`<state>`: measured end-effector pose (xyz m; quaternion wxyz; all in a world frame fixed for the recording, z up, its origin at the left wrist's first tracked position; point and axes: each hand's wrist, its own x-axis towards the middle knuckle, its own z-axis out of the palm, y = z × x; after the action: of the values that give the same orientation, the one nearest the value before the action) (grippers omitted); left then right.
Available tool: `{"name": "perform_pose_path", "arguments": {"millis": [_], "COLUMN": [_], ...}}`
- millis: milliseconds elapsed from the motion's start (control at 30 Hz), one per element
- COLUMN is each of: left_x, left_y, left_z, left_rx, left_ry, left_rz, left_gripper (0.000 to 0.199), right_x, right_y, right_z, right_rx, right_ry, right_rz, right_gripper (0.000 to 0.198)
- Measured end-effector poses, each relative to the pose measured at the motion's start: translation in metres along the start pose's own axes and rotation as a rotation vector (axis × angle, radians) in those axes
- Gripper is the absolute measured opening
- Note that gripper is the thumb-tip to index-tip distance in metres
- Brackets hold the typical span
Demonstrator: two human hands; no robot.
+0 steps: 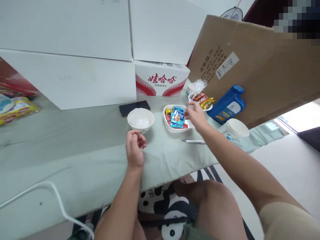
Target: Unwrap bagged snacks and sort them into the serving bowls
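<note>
My left hand rests on the green cloth, its fingers loosely curled with nothing visible in them. Just beyond its fingertips stands a white paper bowl, which looks empty. My right hand is at the right side of a white dish; its fingers are bent and a little apart, and I see nothing held. Blue snack packets lie on top of red and yellow ones in that dish. Behind my right hand, another white container holds red and yellow wrapped snacks.
Behind the bowl lies a black phone. A white pen is near my right forearm. To the right stand a blue bottle and white paper cups. White panels, a printed box and brown cardboard border the back.
</note>
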<state>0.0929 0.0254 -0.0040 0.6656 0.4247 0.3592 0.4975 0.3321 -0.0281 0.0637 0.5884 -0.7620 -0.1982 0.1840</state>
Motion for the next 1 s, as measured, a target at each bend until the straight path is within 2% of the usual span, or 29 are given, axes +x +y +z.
{"name": "perform_pose_path", "arguments": {"millis": [33, 133, 233, 333, 400, 467, 600, 800, 900, 1000], "left_x": [0.001, 0.004, 0.009, 0.015, 0.018, 0.02, 0.021, 0.023, 0.026, 0.029], "left_y": [0.0, -0.002, -0.006, -0.009, -0.012, -0.017, -0.027, -0.03, -0.029, -0.03], "left_z": [0.0, 0.002, 0.006, 0.009, 0.01, 0.01, 0.007, 0.0, -0.006, -0.008], "left_rx": [0.001, 0.004, 0.017, 0.069, 0.123, 0.175, 0.282, 0.63, 0.67, 0.68], "left_ry": [0.008, 0.04, 0.147, 0.335, 0.377, 0.346, 0.288, 0.278, 0.245, 0.23], "left_rz": [0.005, 0.04, 0.133, 0.25, 0.279, 0.281, 0.316, 0.448, 0.431, 0.386], "left_gripper": [0.029, 0.026, 0.022, 0.023, 0.023, 0.02, 0.02, 0.041, 0.051, 0.053], "right_x": [0.01, 0.04, 0.065, 0.089, 0.104, 0.117, 0.141, 0.183, 0.202, 0.208], "right_y": [0.012, 0.04, 0.056, 0.063, 0.063, 0.063, 0.063, 0.064, 0.06, 0.052], "right_z": [-0.022, -0.068, -0.082, -0.073, -0.063, -0.056, -0.051, -0.048, -0.044, -0.038], "right_rx": [0.046, 0.132, 0.211, 0.274, 0.304, 0.322, 0.328, 0.304, 0.287, 0.269], "right_ry": [0.096, 0.211, 0.229, 0.224, 0.224, 0.228, 0.244, 0.28, 0.243, 0.175], "right_rz": [0.106, 0.286, 0.403, 0.436, 0.428, 0.417, 0.4, 0.379, 0.364, 0.323], "right_gripper": [0.022, 0.008, 0.009, 0.013, 0.024, 0.032, 0.015, 0.016, 0.018, 0.022]}}
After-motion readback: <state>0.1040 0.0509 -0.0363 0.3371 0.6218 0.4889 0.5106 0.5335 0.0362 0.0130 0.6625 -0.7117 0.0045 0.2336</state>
